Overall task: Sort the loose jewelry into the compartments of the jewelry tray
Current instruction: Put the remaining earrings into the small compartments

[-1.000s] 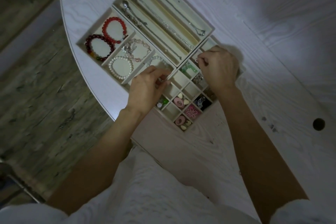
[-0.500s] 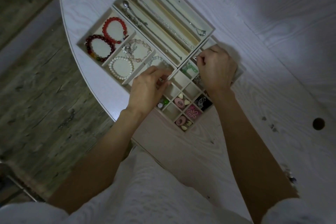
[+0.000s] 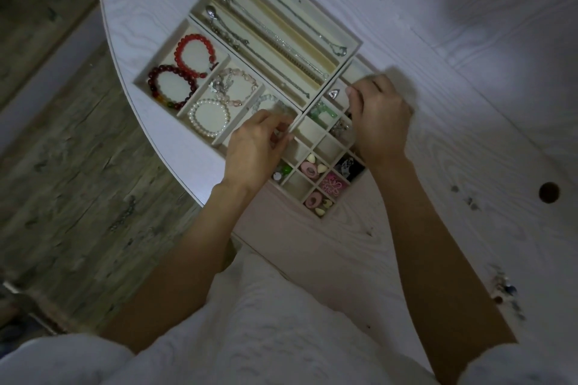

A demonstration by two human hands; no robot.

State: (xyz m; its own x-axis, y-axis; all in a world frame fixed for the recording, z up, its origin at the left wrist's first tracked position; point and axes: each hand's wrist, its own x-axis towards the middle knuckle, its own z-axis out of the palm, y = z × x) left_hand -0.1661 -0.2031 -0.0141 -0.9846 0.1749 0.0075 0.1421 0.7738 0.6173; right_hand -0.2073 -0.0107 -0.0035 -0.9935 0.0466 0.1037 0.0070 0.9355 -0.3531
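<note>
Two hands work over a cream tray [image 3: 350,55] that sits on a white tabletop [image 3: 469,103], near its curved edge. The left hand [image 3: 255,150] rests over the near end of a bracelet compartment, its fingers curled together over a pale bead bracelet [image 3: 269,101] lying there; whether they actually pinch it I cannot tell. The right hand [image 3: 380,122] is over the grid of small square cells, fingers curled with the tips pressed together, and whether anything sits between them I cannot tell. Just beside those fingertips a silver triangular piece [image 3: 334,94] lies in a small cell.

Three long compartments at the far side each carry silver chains [image 3: 275,40] laid lengthwise. The wider compartments on the left hold a red bracelet [image 3: 195,55] and a dark red bracelet [image 3: 170,87] together, then a pink bracelet [image 3: 236,86] with a pearl bracelet [image 3: 209,117]. In the small cells are a green piece [image 3: 322,112], pink and cream pieces [image 3: 312,167], a pink flower [image 3: 334,185] and a dark piece [image 3: 347,166].

Well apart from the tray, by the right forearm, loose jewelry [image 3: 505,291] lies on the tabletop. A dark round hole [image 3: 549,192] marks the tabletop further right.
</note>
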